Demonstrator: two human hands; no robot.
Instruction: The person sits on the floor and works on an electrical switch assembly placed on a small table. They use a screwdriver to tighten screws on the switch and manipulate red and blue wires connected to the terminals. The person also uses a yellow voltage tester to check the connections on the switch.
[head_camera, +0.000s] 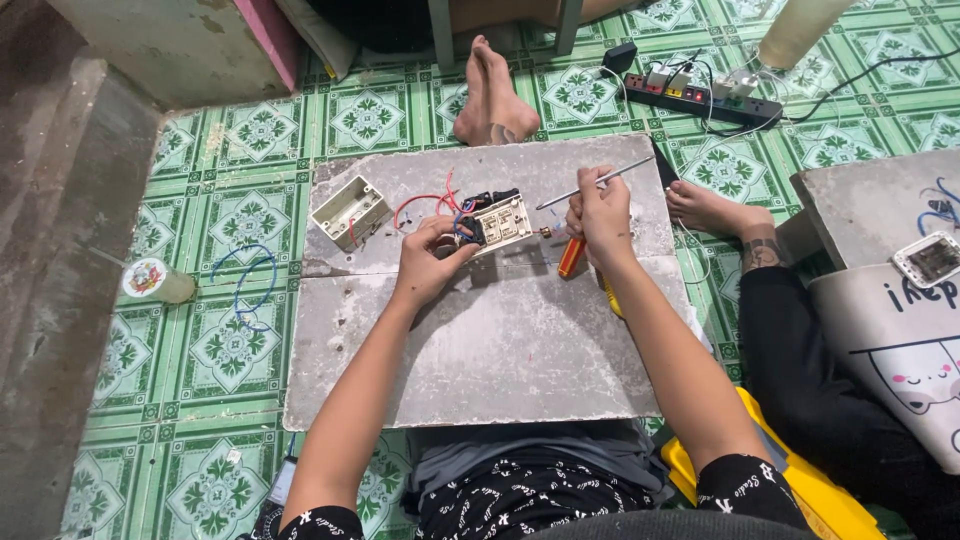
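My left hand (432, 258) grips a cream switch plate (500, 220) with black parts and red and blue wires (440, 200) at its back, held just above a grey stone slab (480, 340). My right hand (600, 215) holds a thin metal screwdriver (592, 184) whose shaft slants up to the right, its other end pointing at the plate's right edge. An orange-handled tool (571, 256) lies on the slab under the right hand. A cream wall box (349, 211) with a red wire sits at the slab's far left.
Green patterned floor tiles surround the slab. A blue wire loop (245, 285) and a small jar (155, 281) lie at left. Another person's bare feet (492, 95) and leg (800, 340) are near. A power strip (700, 98) lies far right. Second slab (880, 200) at right.
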